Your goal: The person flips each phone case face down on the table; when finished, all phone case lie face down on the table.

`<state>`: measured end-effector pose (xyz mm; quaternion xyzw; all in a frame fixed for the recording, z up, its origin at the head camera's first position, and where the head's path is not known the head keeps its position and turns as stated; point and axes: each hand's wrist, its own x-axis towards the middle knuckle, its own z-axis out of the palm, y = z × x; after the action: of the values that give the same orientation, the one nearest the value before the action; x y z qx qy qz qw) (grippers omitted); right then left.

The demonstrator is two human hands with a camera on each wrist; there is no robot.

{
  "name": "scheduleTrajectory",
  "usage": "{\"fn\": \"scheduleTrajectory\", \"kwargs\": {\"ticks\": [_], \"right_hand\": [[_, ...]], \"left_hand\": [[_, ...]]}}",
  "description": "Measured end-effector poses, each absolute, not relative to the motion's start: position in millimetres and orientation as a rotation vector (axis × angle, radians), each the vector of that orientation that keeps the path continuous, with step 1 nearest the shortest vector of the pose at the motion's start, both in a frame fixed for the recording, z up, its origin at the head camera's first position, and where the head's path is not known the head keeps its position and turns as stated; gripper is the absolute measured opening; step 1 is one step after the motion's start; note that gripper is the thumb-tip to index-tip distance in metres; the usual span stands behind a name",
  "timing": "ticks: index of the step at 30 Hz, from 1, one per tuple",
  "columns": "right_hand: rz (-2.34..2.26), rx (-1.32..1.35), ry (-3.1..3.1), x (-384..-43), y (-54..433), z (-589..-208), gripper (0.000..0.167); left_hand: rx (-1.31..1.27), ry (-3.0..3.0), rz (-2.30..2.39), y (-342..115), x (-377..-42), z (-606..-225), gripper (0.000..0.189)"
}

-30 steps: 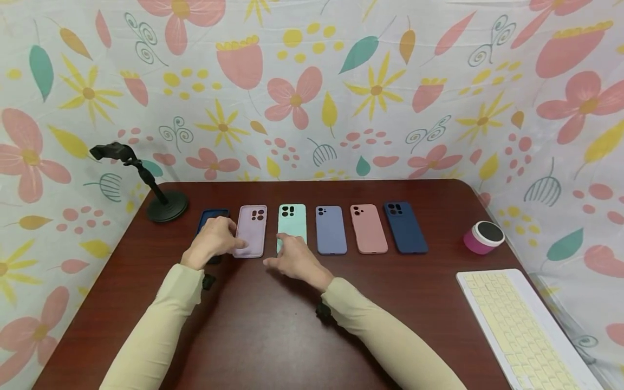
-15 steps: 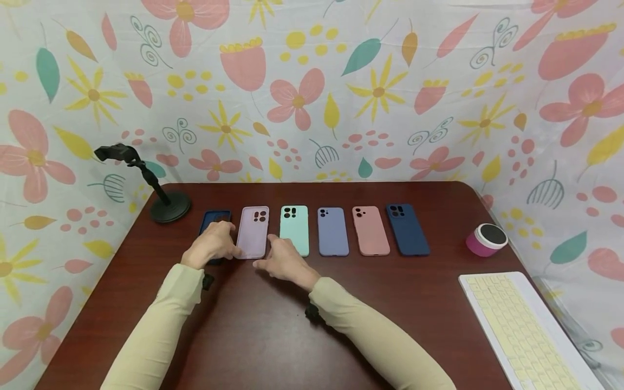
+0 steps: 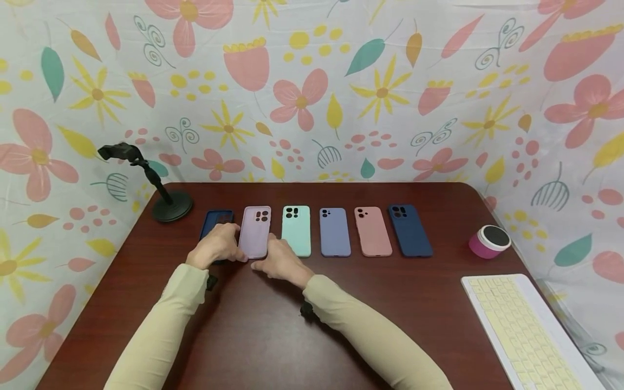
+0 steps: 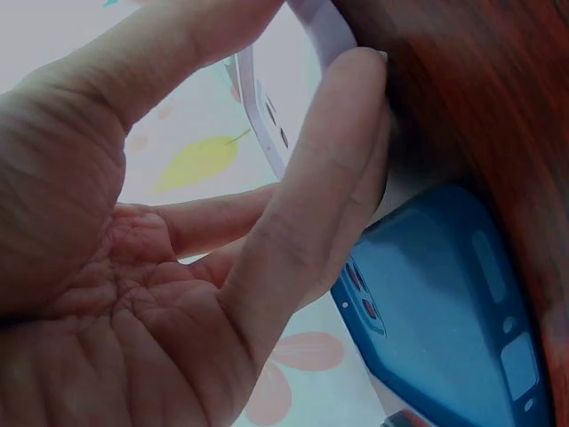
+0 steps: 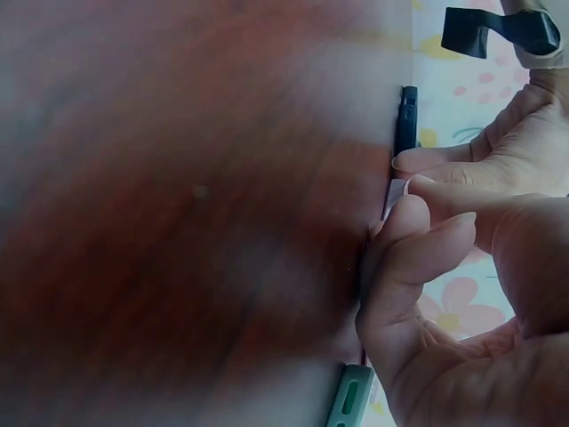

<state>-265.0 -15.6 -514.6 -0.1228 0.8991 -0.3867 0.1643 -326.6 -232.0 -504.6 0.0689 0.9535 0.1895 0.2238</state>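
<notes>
A lilac phone case (image 3: 255, 233) lies on the table with its camera cutouts at the far end. My left hand (image 3: 218, 244) holds its left side, thumb by the near-left corner; the left wrist view shows the fingers (image 4: 311, 178) at the case's rim. Over the case's near-right corner, my right hand (image 3: 281, 260) grips with bent fingers (image 5: 400, 267), which partly hide that edge. A dark blue case (image 3: 214, 219), hollow side up, lies partly under the left hand. Beside the right hand is a mint green case (image 3: 296, 230).
Farther right in the row lie a periwinkle case (image 3: 335, 233), a pink case (image 3: 373, 232) and another dark blue case (image 3: 410, 230). A black stand (image 3: 171, 206) is at back left. A pink jar (image 3: 489, 242) and a white keyboard (image 3: 521, 325) stand on the right.
My right hand has moved left from the mint green case to the lilac case's right edge. My left hand's thumb has shifted to the lilac case's near-left corner.
</notes>
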Motion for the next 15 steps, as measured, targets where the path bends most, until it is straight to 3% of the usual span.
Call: {"fn": "scheduleTrajectory", "kwargs": {"ticks": [9, 15], "right_hand": [[-1.01, -0.316, 2.605, -268.7, -21.4, -513.3, 0.08], [-0.983, -0.286, 2.612, -270.4, -24.8, -511.7, 0.062]], "left_hand": [[0.18, 2.636, 0.536, -228.5, -324.4, -504.7, 0.121], [0.178, 2.638, 0.554, -229.9, -325.0, -503.9, 0.116]]}}
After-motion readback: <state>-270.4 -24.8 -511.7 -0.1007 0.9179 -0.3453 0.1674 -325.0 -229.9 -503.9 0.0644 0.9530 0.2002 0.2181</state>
